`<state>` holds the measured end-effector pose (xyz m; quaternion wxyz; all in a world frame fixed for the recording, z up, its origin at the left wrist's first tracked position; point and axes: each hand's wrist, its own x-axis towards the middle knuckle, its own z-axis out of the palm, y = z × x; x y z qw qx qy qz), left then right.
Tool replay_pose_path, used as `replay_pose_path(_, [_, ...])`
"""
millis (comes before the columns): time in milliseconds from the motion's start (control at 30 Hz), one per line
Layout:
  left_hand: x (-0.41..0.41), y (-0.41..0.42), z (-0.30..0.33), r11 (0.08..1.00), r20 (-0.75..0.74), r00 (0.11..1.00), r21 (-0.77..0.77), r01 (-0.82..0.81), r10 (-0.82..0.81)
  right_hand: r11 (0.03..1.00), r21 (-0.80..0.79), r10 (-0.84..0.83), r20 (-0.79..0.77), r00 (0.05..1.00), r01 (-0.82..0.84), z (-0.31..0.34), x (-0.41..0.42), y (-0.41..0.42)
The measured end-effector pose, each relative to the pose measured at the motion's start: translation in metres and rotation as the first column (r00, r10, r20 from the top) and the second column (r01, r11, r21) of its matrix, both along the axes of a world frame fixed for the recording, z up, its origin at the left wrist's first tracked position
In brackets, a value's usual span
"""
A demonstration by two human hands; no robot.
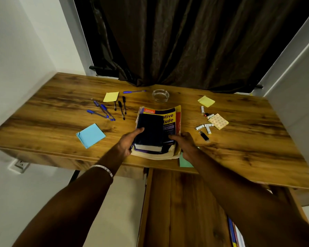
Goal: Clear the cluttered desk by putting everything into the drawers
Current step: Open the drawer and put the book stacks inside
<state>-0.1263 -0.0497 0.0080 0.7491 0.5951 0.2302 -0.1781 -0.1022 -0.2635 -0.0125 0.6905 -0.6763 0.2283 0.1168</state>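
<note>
A stack of books lies at the desk's near edge: a dark navy book [150, 131] on top of a thick yellow paperback [169, 118]. My left hand [128, 141] grips the stack's left side, thumb on the navy cover. My right hand [185, 143] grips the stack's right side, thumb on the yellow cover. Blue pens [102, 112] and black pens [121, 106] lie to the left. Yellow sticky pads [111, 96] [206, 101], a blue pad [91, 135] and a green pad [185, 162] also sit on the desk [52, 107].
A glass ashtray [160, 95] stands behind the books. Batteries [203, 126], a pill strip [218, 121] and a black USB stick [204, 136] lie to the right. An open drawer [177, 211] is below the desk front. A dark curtain [177, 41] hangs behind.
</note>
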Motion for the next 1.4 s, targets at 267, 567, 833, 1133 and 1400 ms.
replay_pose_path(267, [-0.030,-0.014,0.004,0.998,0.038,0.997,-0.003,-0.066,0.066,0.998,-0.056,0.018,0.012,1.000,-0.017,0.004,-0.029,-0.015])
replay_pose_path(567, [-0.088,-0.042,0.017,0.998,0.063,0.996,0.015,-0.067,0.066,0.997,0.062,0.038,0.019,0.999,-0.039,0.017,-0.083,-0.042])
replay_pose_path(833, [-0.149,-0.059,0.008,0.999,0.058,0.998,-0.009,-0.033,0.034,0.996,0.091,0.024,-0.004,1.000,-0.023,0.024,-0.154,-0.068])
replay_pose_path(1133, [-0.234,-0.087,0.003,1.000,0.069,0.998,-0.020,0.000,0.002,0.992,0.114,0.053,-0.082,0.995,-0.043,0.019,-0.234,-0.093])
replay_pose_path(1400, [-0.286,-0.105,-0.023,0.999,0.026,0.999,0.032,-0.021,0.020,0.995,0.096,0.009,-0.098,0.995,0.001,-0.004,-0.286,-0.111])
